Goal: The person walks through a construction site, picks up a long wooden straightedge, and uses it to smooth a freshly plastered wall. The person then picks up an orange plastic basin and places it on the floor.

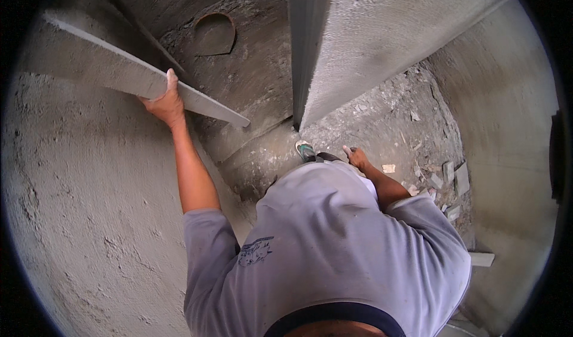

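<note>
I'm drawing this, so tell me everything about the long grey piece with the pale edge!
The long grey piece looks rough and dusty, maybe board or cement; I can't tell which. It has a broad face and a thin, whitish edge. It slants across the picture from the upper left towards the middle, narrowing to its end. The left grip holds it, thumb over the whitish edge.

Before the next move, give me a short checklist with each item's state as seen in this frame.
1. Left hand on the long grey board: ok, thumb over its edge.
2. Right hand empty: cannot tell, it hangs low beside the body, partly hidden.
3. Board supported at its far left end: cannot tell.
4. Ground at right free of rubble: not ok, broken pieces lie there.
5. Both feet planted: cannot tell, only one shoe shows clearly.
</note>
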Motion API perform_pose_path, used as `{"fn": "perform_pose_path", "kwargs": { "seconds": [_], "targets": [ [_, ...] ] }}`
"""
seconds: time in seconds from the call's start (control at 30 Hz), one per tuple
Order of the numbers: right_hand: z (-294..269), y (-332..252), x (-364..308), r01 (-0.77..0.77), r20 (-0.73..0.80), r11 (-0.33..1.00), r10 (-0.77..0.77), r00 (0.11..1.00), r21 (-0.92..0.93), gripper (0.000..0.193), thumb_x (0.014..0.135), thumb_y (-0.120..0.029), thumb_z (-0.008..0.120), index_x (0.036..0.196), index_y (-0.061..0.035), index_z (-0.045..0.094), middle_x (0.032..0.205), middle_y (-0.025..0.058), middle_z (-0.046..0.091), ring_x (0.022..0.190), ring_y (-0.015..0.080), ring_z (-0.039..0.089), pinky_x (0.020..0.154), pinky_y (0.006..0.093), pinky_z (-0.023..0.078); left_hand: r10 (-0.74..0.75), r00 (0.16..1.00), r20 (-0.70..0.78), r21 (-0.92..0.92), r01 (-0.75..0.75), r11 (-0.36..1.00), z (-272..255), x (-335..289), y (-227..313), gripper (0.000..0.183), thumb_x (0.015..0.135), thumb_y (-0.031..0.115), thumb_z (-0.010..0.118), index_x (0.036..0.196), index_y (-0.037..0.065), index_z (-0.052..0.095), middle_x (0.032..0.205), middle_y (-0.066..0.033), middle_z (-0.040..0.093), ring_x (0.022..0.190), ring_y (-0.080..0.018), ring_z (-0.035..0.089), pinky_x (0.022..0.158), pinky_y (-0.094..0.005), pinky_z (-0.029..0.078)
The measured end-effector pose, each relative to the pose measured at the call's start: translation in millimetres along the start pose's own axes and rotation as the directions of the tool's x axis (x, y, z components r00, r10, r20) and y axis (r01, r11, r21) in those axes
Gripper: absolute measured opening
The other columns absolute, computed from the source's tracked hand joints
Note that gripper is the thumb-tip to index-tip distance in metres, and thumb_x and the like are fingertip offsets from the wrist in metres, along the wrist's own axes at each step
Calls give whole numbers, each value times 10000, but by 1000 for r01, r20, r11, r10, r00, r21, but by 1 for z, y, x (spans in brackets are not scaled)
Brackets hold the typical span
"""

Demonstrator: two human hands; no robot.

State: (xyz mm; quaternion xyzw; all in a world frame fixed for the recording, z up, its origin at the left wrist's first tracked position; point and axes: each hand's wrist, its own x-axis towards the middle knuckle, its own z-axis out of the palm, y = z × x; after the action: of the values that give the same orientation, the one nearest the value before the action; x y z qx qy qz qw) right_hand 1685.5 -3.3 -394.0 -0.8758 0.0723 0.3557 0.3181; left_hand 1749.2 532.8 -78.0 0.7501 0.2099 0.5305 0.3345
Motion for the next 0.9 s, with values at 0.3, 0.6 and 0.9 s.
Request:
{"fn": "perform_pose_path", "kwargs": {
  "seconds": [0.3, 0.6, 0.9],
  "targets": [
    [-11, -8, 4, 23, 6, 1000, -23, 1000, -6, 727, 924, -596, 399, 1105, 69, 633, 1134, 324, 591, 1135, 436, 548, 961, 453, 425, 5, 1000, -3, 0, -5, 1000, -9, 0, 1, 745, 665, 223, 863, 1222, -94, 484, 1169, -222, 565, 1089, -344, 561, 958, -425, 425],
    [6, -18, 11, 79, 6, 996, -79, 997, -46, 751, 913, -627, 395, 1121, 53, 636, 1125, 321, 598, 1133, 431, 557, 962, 451, 434, -49, 998, -38, 11, 50, 999, -18, -7, -2, 743, 653, 243, 865, 1202, -97, 497, 1141, -217, 578, 1060, -331, 574, 923, -413, 444],
    [-4, -21, 13, 51, -59, 996, -47, 997, 68, 692, 911, -543, 508, 1268, 50, 535, 1189, 311, 581, 1164, 420, 541, 987, 431, 419, -67, 997, -27, -53, 66, 996, -17, -3, -9, 721, 647, 247, 868, 1182, -85, 518, 1119, -207, 603, 1036, -305, 592, 910, -394, 449]
  ]
}}
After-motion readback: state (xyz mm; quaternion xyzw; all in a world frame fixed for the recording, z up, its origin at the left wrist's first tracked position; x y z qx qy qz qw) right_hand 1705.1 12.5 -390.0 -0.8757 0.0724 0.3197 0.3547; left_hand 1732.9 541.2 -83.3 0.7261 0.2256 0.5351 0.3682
